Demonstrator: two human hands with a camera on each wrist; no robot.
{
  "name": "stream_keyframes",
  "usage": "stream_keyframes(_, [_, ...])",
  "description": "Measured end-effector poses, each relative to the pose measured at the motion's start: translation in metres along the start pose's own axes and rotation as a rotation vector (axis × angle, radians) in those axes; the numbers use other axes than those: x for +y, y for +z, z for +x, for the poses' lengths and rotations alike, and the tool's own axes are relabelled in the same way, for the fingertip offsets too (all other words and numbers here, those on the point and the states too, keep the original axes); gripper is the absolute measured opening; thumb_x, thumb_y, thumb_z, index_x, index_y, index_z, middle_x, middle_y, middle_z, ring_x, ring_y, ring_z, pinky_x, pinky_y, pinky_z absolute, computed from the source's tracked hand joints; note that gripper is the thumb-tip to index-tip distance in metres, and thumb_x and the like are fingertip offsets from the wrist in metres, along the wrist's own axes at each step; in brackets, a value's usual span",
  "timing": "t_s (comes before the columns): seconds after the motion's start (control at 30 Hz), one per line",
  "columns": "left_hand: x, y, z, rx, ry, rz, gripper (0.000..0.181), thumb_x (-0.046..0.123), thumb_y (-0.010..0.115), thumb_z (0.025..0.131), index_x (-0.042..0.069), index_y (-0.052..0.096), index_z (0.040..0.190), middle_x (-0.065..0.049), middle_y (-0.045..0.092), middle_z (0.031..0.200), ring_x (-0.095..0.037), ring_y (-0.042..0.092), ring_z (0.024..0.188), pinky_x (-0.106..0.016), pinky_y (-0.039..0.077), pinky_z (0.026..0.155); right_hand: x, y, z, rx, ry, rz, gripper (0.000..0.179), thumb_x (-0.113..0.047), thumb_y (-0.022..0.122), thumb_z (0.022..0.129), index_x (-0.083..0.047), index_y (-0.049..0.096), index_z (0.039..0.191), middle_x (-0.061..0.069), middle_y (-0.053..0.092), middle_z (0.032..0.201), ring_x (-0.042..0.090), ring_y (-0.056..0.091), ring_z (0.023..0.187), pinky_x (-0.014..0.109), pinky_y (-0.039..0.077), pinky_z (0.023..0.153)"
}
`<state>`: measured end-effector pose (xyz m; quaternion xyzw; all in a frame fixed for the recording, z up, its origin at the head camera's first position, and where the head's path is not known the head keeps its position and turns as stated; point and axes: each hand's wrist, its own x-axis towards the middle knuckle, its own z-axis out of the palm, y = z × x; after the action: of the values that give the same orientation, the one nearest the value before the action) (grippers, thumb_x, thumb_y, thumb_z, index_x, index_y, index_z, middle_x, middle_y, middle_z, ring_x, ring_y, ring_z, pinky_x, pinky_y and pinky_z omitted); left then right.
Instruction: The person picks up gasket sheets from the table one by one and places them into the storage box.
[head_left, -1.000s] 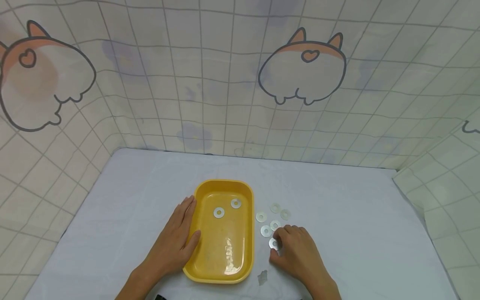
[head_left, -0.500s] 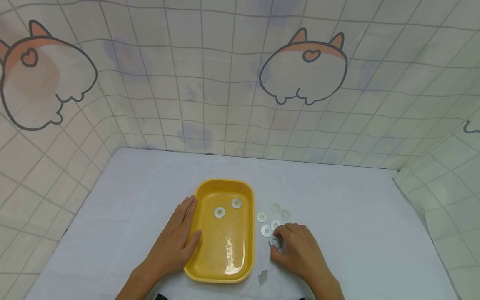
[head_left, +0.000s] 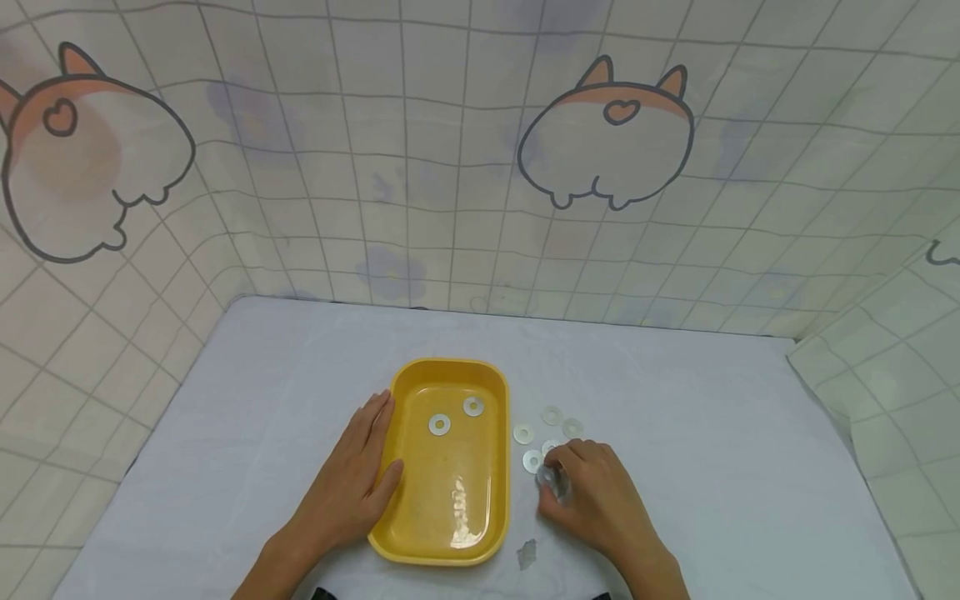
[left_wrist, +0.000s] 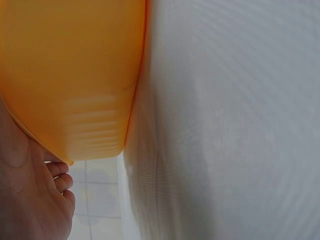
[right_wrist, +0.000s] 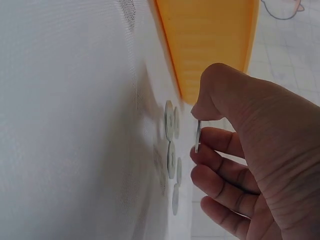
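Note:
My right hand [head_left: 592,500] pinches a flat metal washer [right_wrist: 198,136] between thumb and fingertips. In the right wrist view this washer stands edge-on, raised off the white tablecloth. Several more washers [head_left: 532,462] lie flat on the cloth just beyond and left of that hand. A yellow rectangular tray [head_left: 435,517] stands to their left, with two washers [head_left: 439,425] inside near its far end. Along the tray's left rim rests my left hand [head_left: 345,483], fingers straight and thumb over the edge; the left wrist view shows its palm against the rim.
A small grey patch [head_left: 527,554] marks the cloth near the tray's lower right corner. The white-covered table [head_left: 712,450] stretches out on both sides. A checked curtain [head_left: 480,167] with cartoon animals hangs behind and at the sides.
The right hand's thumb and fingers have closed on the nearest washer, which has come up off the cloth and shifted slightly away from me. The left hand and tray stay put.

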<state>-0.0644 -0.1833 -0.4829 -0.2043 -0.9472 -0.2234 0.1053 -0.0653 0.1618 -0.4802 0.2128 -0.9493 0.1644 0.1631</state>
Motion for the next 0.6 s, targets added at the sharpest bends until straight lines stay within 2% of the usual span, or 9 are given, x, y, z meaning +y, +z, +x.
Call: stream_keyframes(0.6, [-0.001, 0.002, -0.001, 0.013, 0.010, 0.001, 0.077, 0.020, 0.060, 0.102, -0.003, 0.024, 0.166, -0.021, 0.029, 0.173, -0.038, 0.029, 0.160, -0.021, -0.004, 0.136, 0.000, -0.007, 0.011, -0.053, -0.004, 0.002, 0.025, -0.022, 0.087, 0.070, -0.016, 0.074, 0.091, -0.009, 0.068, 0.081, 0.006, 0.056, 0.076, 0.035, 0.058, 0.084])
